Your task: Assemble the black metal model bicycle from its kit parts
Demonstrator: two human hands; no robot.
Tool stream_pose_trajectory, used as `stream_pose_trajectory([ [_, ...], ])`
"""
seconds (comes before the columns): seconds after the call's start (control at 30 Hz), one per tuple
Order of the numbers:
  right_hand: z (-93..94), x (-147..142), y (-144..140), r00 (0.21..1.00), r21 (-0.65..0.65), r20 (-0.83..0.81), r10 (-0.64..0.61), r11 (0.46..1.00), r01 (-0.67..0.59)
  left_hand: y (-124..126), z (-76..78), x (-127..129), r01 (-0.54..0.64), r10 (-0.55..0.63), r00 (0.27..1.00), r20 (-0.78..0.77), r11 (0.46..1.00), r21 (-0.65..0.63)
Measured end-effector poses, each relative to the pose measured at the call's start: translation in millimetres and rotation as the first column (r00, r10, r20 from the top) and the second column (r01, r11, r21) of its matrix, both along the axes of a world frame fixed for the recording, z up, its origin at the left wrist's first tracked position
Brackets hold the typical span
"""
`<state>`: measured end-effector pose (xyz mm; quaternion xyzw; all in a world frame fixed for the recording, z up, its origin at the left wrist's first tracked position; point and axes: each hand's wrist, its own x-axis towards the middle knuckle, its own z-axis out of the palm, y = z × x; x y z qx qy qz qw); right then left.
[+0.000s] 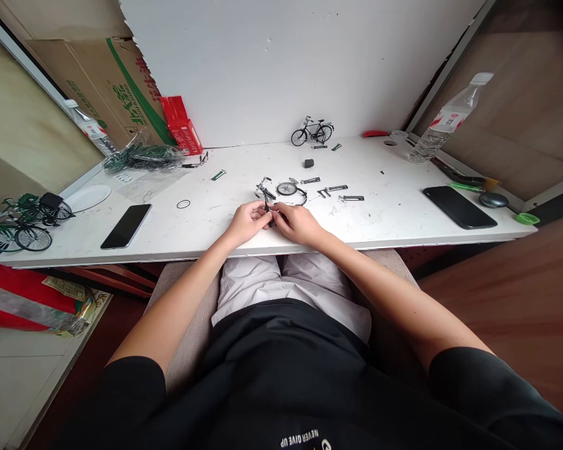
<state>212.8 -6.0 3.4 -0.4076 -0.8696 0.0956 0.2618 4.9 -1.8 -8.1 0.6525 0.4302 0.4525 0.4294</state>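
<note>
White table [394, 212], spanning the scene from left to right. Cardboard box [98, 81], far left, leaning at the wall, contents not visible. Clear plastic bag [143, 156], far left on the table, holding dark green parts. Plastic water bottle [443, 122], far right, tilted, cap on, looks nearly empty. Red packet [182, 128], beside the box. Two black phones: one near left [126, 226], one near right [460, 207]. White dish [88, 197], left edge. Finished model bicycle [312, 132], far centre, upright. Loose wheel [287, 188] and metal strips [351, 198], just beyond the hands. Left hand [248, 222] and right hand [300, 224], meeting at the near table edge, both fingers pinched on a small dark bicycle part [268, 203], centre.
</note>
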Motion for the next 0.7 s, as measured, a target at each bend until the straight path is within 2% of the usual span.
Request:
stream_pose_trajectory([
  [0.7, -6.7, 0.5, 3.5, 1.000, 0.025, 0.013, -0.007, 1.000, 0.006, -0.2, -0.8, -0.3, 0.006, -0.006, 1.000, -0.027, 1.000, 0.024],
])
